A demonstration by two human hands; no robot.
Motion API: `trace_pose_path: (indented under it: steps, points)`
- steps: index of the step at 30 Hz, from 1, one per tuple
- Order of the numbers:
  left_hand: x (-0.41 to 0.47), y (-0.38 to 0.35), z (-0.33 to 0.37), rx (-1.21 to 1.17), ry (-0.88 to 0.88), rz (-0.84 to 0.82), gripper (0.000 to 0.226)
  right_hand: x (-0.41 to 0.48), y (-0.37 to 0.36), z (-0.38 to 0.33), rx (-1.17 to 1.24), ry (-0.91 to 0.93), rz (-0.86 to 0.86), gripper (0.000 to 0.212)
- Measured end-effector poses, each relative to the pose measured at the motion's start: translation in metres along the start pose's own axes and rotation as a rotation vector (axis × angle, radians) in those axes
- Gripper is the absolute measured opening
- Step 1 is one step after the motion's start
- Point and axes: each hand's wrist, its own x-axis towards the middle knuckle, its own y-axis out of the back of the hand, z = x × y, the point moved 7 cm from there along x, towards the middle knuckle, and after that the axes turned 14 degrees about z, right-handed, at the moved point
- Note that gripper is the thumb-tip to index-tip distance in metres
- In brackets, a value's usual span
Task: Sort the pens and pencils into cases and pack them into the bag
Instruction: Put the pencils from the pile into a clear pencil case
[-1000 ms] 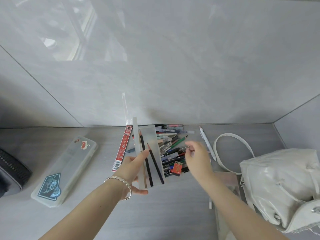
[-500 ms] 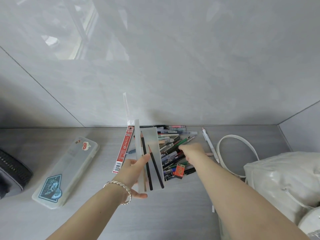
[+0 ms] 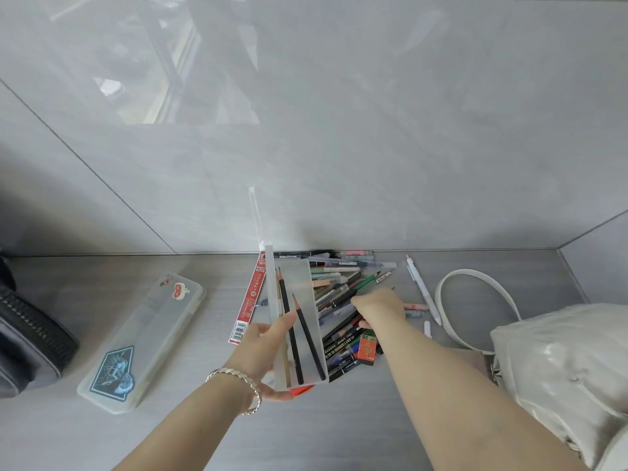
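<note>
My left hand (image 3: 268, 355) holds an open translucent case (image 3: 302, 294) tilted above the counter. Three dark pencils (image 3: 307, 338) lie inside it. Just right of the case is a heap of pens and pencils (image 3: 343, 290) against the wall. My right hand (image 3: 379, 305) rests on this heap with its fingers curled down into it; what they touch is hidden. A cream leather bag (image 3: 560, 362) sits at the far right, its strap (image 3: 475, 277) looped on the counter. A second, closed translucent case with stickers (image 3: 142, 338) lies to the left.
A black zipped pouch (image 3: 30, 341) sits at the left edge. A red refill pack (image 3: 253, 297) lies left of the held case, a white pen (image 3: 421, 287) right of the heap, and an orange 2B box (image 3: 367, 348) at its near side. The grey wall stands close behind.
My right hand has moved forward and down from just above the heap onto it. My left hand has kept the case nearly still.
</note>
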Motion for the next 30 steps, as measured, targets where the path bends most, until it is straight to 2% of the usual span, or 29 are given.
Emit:
trace_pose_path:
  steps: [5, 8, 11, 14, 16, 19, 22, 28, 30]
  points:
    - [-0.002, 0.005, -0.002, 0.009, -0.016, 0.012, 0.058, 0.001, 0.003, 0.006, 0.025, 0.049, 0.056, 0.019]
    - [-0.003, 0.008, -0.003, 0.001, -0.004, 0.013, 0.061, -0.001, 0.005, 0.006, 0.049, 0.159, 0.092, 0.031]
    - [-0.002, 0.013, -0.002, -0.003, -0.012, 0.002, 0.057, 0.004, 0.021, 0.006, 0.138, 0.155, 0.088, 0.041]
    - [-0.004, 0.014, -0.002, 0.01, -0.016, 0.001, 0.057, -0.011, 0.046, 0.001, 0.502, 0.034, -0.055, 0.034]
    - [-0.008, 0.011, -0.002, 0.04, -0.032, -0.011, 0.058, -0.041, 0.06, -0.015, 0.571, 0.158, -0.241, 0.028]
    - [-0.016, 0.002, 0.001, 0.07, -0.072, -0.046, 0.05, -0.098, 0.067, -0.036, 0.322, 0.528, -0.432, 0.017]
    - [-0.023, -0.005, 0.002, 0.102, -0.115, -0.072, 0.052, -0.133, 0.057, -0.039, 0.013, 0.784, -0.407, 0.019]
    - [-0.042, -0.007, 0.006, 0.065, -0.115, -0.07, 0.042, -0.144, 0.046, -0.036, -0.149, 0.866, -0.185, 0.034]
    - [-0.045, -0.006, 0.006, 0.026, -0.107, -0.061, 0.048, -0.145, 0.049, -0.035, -0.145, 0.881, -0.105, 0.032]
